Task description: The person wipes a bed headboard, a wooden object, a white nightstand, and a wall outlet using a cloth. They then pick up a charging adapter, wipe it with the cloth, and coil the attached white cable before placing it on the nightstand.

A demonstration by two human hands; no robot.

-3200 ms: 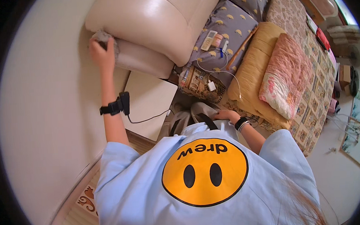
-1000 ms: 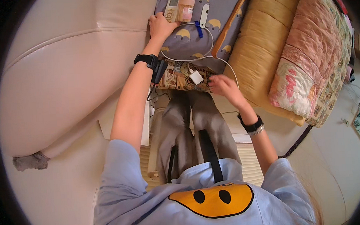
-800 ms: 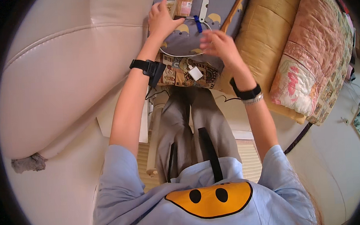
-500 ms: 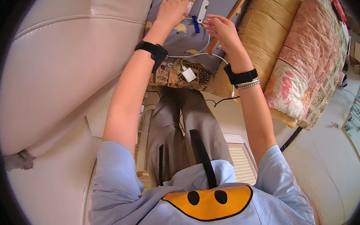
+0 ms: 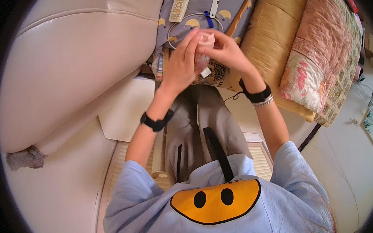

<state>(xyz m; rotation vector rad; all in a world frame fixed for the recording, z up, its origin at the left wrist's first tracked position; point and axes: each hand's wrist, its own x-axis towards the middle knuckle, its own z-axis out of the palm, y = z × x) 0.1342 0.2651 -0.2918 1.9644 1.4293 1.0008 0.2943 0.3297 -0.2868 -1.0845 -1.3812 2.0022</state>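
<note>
Between my hands, in front of the bed's edge, is a small container with a pale pink top [image 5: 207,40] and a darker see-through body; its exact kind is not clear. My left hand [image 5: 179,68] is closed around its left side. From the right, my right hand [image 5: 229,53] grips it near the top with thumb and fingers, and the fingers hide much of it. Beyond the hands, a white remote control [image 5: 180,6] lies on the grey patterned cloth [image 5: 227,0]. Beside it are a slim white flat object [image 5: 215,6] and a blue strap [image 5: 209,19].
A white cable [image 5: 170,36] loops across the cloth, and a white charger plug [image 5: 205,72] shows just below my hands. Rolled gold bedding [image 5: 270,23] and a folded pink quilt [image 5: 314,50] lie to the right. A large beige padded surface [image 5: 86,50] fills the left.
My left hand has drawn back toward me from the cloth with the pink-topped container. My right hand has closed on it too. The remote control has come into fuller view.
</note>
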